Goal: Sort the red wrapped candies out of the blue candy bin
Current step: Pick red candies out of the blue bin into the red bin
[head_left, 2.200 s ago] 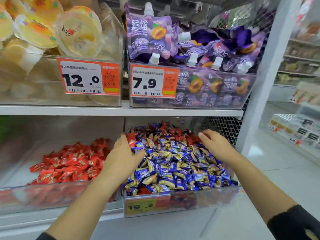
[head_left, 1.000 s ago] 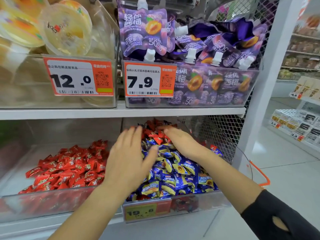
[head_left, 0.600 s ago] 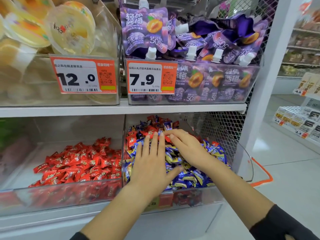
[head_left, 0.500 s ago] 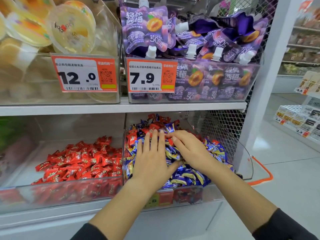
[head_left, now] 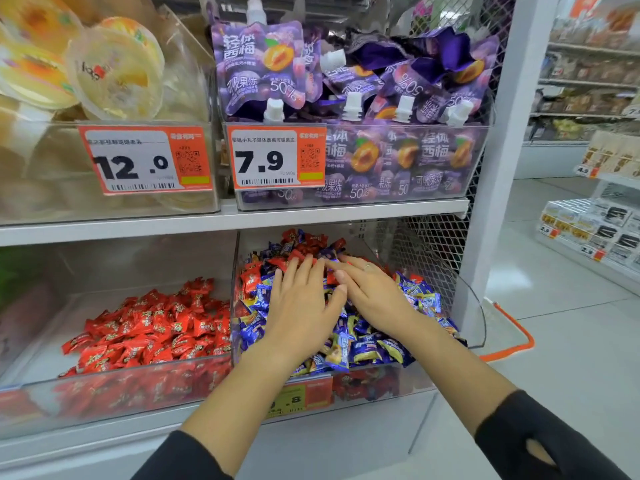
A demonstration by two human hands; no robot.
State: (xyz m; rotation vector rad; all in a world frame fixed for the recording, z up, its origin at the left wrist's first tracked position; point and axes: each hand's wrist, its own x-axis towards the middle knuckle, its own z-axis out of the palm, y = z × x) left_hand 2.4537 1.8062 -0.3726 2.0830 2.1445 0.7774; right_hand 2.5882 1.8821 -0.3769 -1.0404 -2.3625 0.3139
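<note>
My left hand [head_left: 301,313] lies flat and released on the blue candies [head_left: 367,348] at frame centre, gripping nothing. My right hand [head_left: 372,292], just beside it, is also flat, fingers straight, pointing up-left. The red candies [head_left: 304,249] cluster just past both sets of fingertips, at the blue bin's [head_left: 398,386] back. The right fingertips look nearest. The red bin [head_left: 114,389] sits lower left.

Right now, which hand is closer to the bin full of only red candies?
The left hand. It rests on the blue candy bin near the wall shared with the red candy bin. The right hand lies farther right.
</note>
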